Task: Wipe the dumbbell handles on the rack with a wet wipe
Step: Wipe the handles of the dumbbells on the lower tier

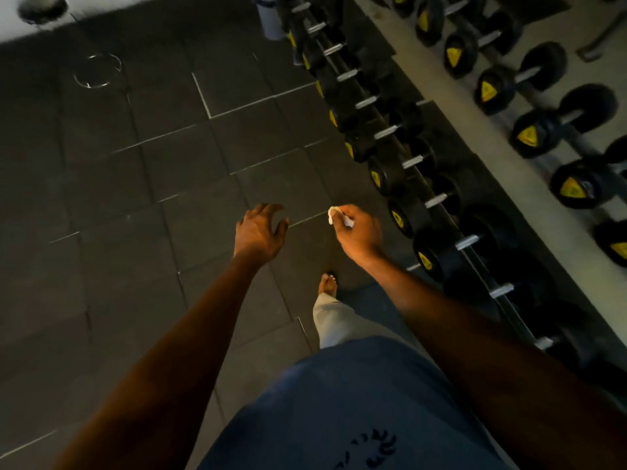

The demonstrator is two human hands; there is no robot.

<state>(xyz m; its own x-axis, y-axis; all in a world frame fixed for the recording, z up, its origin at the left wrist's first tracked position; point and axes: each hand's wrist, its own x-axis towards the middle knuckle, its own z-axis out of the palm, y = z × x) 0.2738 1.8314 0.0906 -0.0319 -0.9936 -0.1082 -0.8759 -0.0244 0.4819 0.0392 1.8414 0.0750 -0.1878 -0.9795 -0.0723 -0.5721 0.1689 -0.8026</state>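
Our right hand (358, 232) pinches the wipe (334, 215), left hand (259, 228) spread; dumbbells (437, 198) beside it wait, untouched.

Black dumbbells (437, 195) in rows along the angled rack (475, 225)

matt black rubber dumbbell heads (431, 252) with yellow badges at 3 o'clock, bright metal handles (466, 241), dark matt rubber floor tiles (101, 198), thin white wipe (334, 213), blue cloth shirt (356, 401)
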